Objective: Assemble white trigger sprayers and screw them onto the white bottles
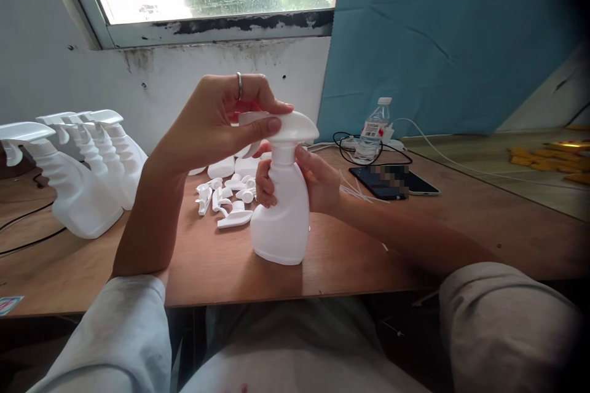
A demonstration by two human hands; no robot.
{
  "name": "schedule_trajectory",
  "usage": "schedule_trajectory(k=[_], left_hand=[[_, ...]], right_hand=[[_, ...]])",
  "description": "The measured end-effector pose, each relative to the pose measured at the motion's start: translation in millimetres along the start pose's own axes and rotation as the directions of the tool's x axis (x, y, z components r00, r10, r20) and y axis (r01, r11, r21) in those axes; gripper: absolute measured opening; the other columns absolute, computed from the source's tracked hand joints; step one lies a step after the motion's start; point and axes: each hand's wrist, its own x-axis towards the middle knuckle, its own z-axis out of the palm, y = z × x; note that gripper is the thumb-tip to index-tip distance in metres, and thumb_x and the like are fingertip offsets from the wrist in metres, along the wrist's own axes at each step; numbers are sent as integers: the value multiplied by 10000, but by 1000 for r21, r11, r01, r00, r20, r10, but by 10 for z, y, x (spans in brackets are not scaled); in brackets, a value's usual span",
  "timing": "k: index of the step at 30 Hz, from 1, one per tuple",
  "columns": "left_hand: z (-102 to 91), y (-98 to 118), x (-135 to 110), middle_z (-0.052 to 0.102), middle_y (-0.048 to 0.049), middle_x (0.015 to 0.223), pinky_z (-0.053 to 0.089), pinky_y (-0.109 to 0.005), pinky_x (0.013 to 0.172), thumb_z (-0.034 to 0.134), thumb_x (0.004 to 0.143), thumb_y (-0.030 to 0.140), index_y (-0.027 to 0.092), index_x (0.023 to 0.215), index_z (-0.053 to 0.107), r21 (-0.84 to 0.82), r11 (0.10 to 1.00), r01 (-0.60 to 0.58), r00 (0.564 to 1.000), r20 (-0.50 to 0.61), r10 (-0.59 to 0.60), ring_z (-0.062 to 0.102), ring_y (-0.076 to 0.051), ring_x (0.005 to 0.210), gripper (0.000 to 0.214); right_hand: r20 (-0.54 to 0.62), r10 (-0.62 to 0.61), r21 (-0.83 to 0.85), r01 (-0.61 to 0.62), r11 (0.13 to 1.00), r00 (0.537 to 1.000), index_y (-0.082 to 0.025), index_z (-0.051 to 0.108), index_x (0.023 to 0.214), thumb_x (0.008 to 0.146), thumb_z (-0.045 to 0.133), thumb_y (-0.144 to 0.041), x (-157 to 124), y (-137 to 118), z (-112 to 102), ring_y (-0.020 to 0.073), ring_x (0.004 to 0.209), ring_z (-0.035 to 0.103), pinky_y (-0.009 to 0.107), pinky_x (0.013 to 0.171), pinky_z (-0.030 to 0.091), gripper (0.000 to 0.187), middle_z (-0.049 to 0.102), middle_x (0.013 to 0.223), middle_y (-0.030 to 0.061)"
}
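A white spray bottle stands upright near the front of the table, in the middle of the head view. Its white trigger spray head sits on the neck. My left hand, with a ring on one finger, grips the spray head from the left between thumb and fingers. Around the upper body and neck of the bottle, my right hand is closed from the right, its fingertips showing on the left side. Behind the bottle lie several loose white trigger sprayer parts, partly hidden by my hands.
Several white spray bottles with heads stand at the left of the wooden table. Back right are a clear water bottle, black cable, two phones and thin white strips. A window and blue sheet cover the wall.
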Motion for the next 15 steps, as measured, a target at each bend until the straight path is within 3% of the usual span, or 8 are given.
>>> schedule_trajectory(k=[6, 10, 15], left_hand=[[0, -1, -13, 668, -5, 825, 626, -406, 896, 777, 794, 342, 195, 781, 627, 35, 999, -13, 1000, 6, 13, 709, -238, 1008, 209], [-16, -9, -15, 649, 1, 809, 631, -391, 883, 766, 806, 359, 203, 781, 616, 53, 999, -11, 1000, 16, 10, 706, -239, 1021, 218], [-46, -27, -5, 650, 4, 805, 622, -370, 899, 775, 787, 425, 210, 772, 608, 30, 1000, -3, 999, 54, 2, 704, -229, 1026, 273]], right_hand=[[-27, -28, -46, 27, 999, 999, -201, 407, 1073, 880, 617, -475, 6, -10, 38, 128, 567, 546, 300, 596, 451, 395, 555, 687, -35], [-40, -29, -36, 28, 999, 999, -196, 408, 1062, 885, 564, -565, 5, -26, 69, 136, 576, 551, 314, 601, 461, 437, 568, 687, -24], [-51, -24, -87, 19, 996, 998, -199, 398, 1062, 891, 614, -482, 11, -25, 67, 129, 548, 544, 297, 582, 450, 395, 565, 655, -40]])
